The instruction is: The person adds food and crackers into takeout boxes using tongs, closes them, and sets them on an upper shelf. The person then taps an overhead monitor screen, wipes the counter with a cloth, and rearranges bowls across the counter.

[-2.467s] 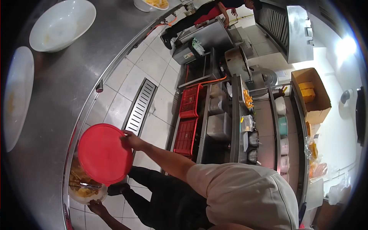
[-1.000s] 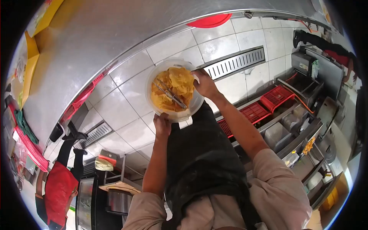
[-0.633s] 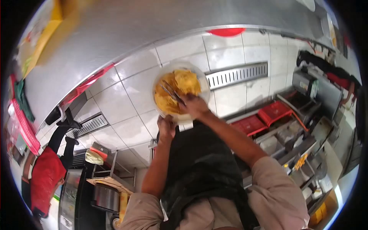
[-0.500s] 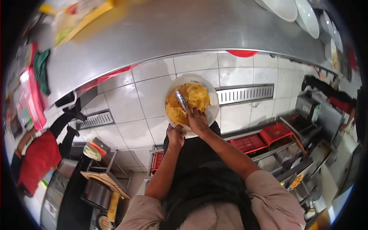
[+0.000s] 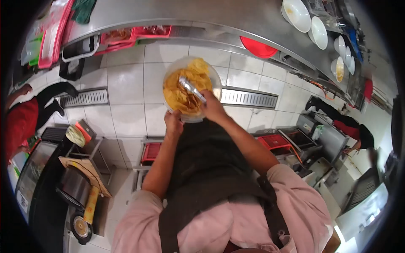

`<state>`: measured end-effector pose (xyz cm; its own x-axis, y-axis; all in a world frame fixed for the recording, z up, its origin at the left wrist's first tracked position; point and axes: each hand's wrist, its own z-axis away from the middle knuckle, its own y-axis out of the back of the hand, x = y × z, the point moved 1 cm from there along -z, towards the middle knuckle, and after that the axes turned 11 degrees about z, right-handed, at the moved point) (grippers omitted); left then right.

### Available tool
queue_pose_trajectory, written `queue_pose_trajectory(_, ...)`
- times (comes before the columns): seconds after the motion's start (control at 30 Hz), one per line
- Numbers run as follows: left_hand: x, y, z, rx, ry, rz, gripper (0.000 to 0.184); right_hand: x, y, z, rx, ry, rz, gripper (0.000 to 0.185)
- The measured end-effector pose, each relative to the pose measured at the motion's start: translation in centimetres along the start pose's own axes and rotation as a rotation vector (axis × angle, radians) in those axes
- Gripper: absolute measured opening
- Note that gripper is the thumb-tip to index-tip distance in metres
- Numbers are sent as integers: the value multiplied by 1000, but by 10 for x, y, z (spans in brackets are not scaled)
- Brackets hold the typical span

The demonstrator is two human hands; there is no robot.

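A round, clear plastic container (image 5: 217, 82) is held in front of my apron, over the tiled floor. Yellow-orange food in thin, crinkled pieces like chips (image 5: 175, 95) fills much of it. My left hand (image 5: 174, 122) is closed on the near rim. With its fingers wrapped round the handle end, my right hand (image 5: 214, 108) grips metal tongs (image 5: 191, 87). The tongs reach over the container, and their far end lies against the food. Whether their tips pinch a piece I cannot tell.
Ahead runs a steel counter (image 5: 185, 10) with white bowls (image 5: 318, 33) at its right. Red trays (image 5: 152, 31) and a red round lid-like item (image 5: 258, 47) sit below its edge. One person in red (image 5: 21, 122) stands left, another (image 5: 348, 128) right. Floor drains (image 5: 249, 98) flank the container.
The view has shifted, showing more under the counter. In it, the container, tongs and both hands sit higher and further left. Both hands keep their holds.
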<state>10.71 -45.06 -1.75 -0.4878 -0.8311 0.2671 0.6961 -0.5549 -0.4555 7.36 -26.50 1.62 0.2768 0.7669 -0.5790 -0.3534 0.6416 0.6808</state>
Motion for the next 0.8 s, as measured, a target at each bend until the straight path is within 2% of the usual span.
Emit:
queue_pose_trajectory(0.03, 2, 14, -6, -10, -20, -40, 33, 2, 18, 8, 22, 52, -43, 40)
queue_pose_trajectory(0.07, 5, 29, -9, -26, -42, -81, 31, -13, 51, 13, -85, -96, -111, 33)
queue_pose_trajectory(0.1, 10, 32, -8, 106, -85, -85, 22, -6, 67, 16, -53, -70, -59, 32)
queue_pose_trajectory(0.2, 30, 24, 7, 96, -159, -95, 21, 6, 105, 3, 66, 54, 188, 28)
queue_pose_trajectory(0.23, 38, 21, 14, 133, -154, -83, 21, 2, 114, -1, 44, 71, 267, 26)
queue_pose_trajectory(0.37, 55, 24, 24, 53, -176, -77, 20, -19, 110, -23, 61, 115, 406, 33)
queue_pose_trajectory(0.47, 63, 23, 33, 55, -187, -79, 21, -53, 108, -36, -10, 96, 457, 38)
queue_pose_trajectory(0.5, 69, 20, 36, 53, -187, -91, 22, -54, 98, -40, 77, 94, 497, 41)
queue_pose_trajectory(0.53, 73, 18, 39, 52, -191, -99, 24, -62, 95, -44, 121, 106, 482, 38)
queue_pose_trajectory(0.63, 79, 43, 33, 31, -208, -210, 29, -87, 94, -54, 27, 95, 534, 30)
queue_pose_trajectory(0.73, 94, 13, 55, 43, -262, -2, 34, -81, 83, -68, 76, 148, 544, 21)
queue_pose_trajectory(0.8, 92, 39, 35, 66, -259, -28, 32, -111, 97, -60, 45, 152, 527, 21)
